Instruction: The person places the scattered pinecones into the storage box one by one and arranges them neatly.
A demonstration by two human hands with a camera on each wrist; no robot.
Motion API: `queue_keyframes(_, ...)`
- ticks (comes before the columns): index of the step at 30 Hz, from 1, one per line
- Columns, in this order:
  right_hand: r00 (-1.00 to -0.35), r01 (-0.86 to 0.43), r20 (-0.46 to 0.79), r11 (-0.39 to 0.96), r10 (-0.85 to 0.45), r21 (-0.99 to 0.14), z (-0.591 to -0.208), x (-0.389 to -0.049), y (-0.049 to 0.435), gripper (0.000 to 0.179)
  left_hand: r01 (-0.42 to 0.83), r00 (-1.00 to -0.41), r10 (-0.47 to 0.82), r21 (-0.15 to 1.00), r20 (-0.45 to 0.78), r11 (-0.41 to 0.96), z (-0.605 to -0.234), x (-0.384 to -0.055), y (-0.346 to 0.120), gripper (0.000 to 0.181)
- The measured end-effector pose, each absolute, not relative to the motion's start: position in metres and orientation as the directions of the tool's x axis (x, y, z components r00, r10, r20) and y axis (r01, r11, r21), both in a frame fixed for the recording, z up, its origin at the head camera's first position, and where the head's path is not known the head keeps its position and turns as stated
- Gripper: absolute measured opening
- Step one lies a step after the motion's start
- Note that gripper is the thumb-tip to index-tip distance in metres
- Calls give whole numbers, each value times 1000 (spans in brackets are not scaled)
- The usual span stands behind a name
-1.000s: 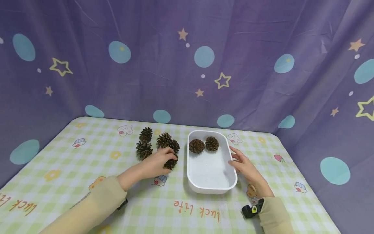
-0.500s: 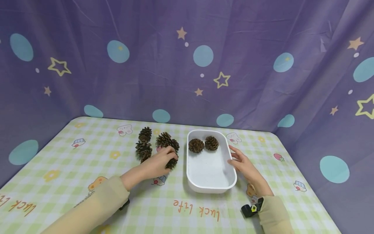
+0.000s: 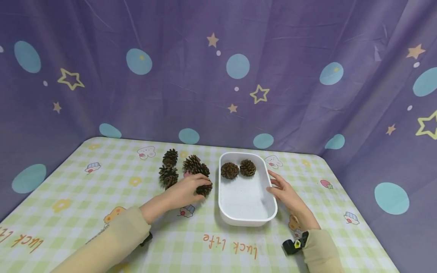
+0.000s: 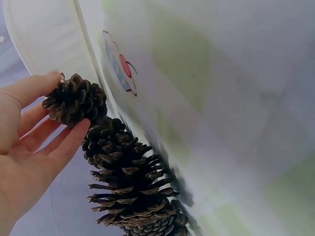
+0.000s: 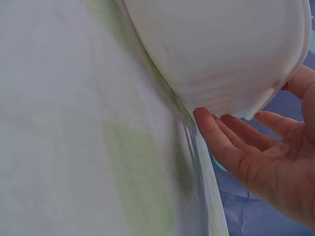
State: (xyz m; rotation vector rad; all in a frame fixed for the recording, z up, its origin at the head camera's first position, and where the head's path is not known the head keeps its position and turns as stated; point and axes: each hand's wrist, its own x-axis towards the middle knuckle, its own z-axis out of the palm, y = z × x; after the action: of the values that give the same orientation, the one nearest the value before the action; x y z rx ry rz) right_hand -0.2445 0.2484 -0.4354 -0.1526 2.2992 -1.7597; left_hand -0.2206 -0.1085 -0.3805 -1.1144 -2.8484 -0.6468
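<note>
My left hand (image 3: 184, 192) grips a brown pine cone (image 4: 78, 101) between thumb and fingertips, just left of the white container (image 3: 244, 199). In the left wrist view a longer pine cone (image 4: 130, 177) lies close beside the held one. My right hand (image 3: 288, 195) holds the container by its right side, thumb at the rim and fingers along the outer wall. Those fingers (image 5: 216, 140) touch the white wall in the right wrist view. Inside the container, at its far end, sit a round pine cone (image 3: 230, 171) and another pine cone (image 3: 247, 168).
Several pine cones (image 3: 168, 173) lie on the table left of the container, with more (image 3: 192, 163) just beyond my left hand. A green checked tablecloth (image 3: 211, 254) with printed pictures covers the table. Behind it hangs a purple curtain (image 3: 191, 94).
My left hand has moved slightly right, and the pine cone in its grip has shifted toward the container. The right hand and container stay in place.
</note>
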Motion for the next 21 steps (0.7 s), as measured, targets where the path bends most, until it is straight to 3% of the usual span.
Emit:
queue_keyframes(9,-967,59,-123,275,-221,-960,-436,-244,249,65,624,-771,613,401,174,671,-374,-218,-107,46)
queue_keyframes(16,-967,56,-120,274,-226,-960,-433,-243,248,67,654,-755,606,358,251,666,-373,-219,-105,23)
queue_keyframes(21,-966,64,-130,281,-223,-957,-433,-243,247,68,636,-769,596,370,231,677,-373,-220,-104,21)
